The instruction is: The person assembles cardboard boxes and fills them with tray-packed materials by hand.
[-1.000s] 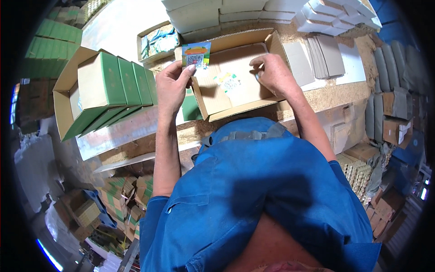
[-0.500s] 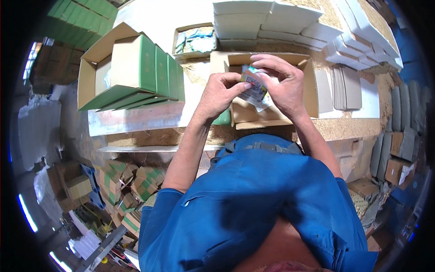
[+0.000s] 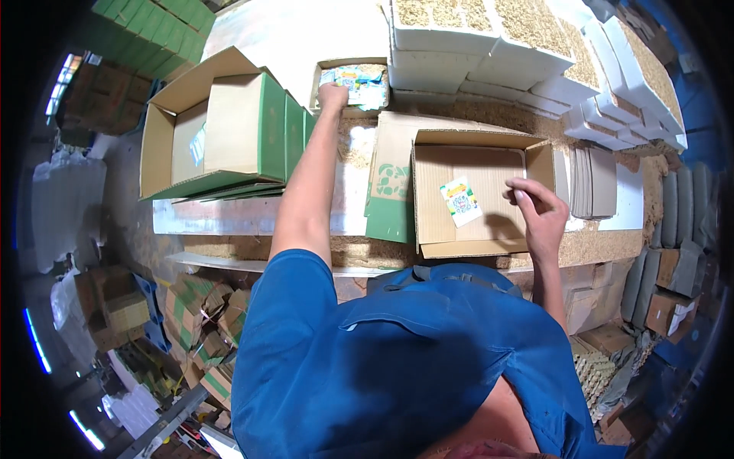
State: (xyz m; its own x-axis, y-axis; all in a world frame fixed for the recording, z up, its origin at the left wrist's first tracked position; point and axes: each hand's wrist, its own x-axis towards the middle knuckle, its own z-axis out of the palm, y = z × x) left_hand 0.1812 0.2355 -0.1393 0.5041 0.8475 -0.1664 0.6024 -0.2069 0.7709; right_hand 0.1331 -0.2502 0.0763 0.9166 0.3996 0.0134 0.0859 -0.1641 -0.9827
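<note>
Open carton (image 3: 428,229) clear inside bar leaflet (image 3: 460,201); green-sided boxes (image 3: 237,130) crowd left.

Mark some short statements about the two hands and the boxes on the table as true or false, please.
1. The left hand reaches into the small tray of packets. True.
2. The open cardboard box is filled to the top. False: only one small packet lies inside.
3. The right hand is at the open box. True.
4. Both hands hold one packet together. False: they are far apart.
</note>
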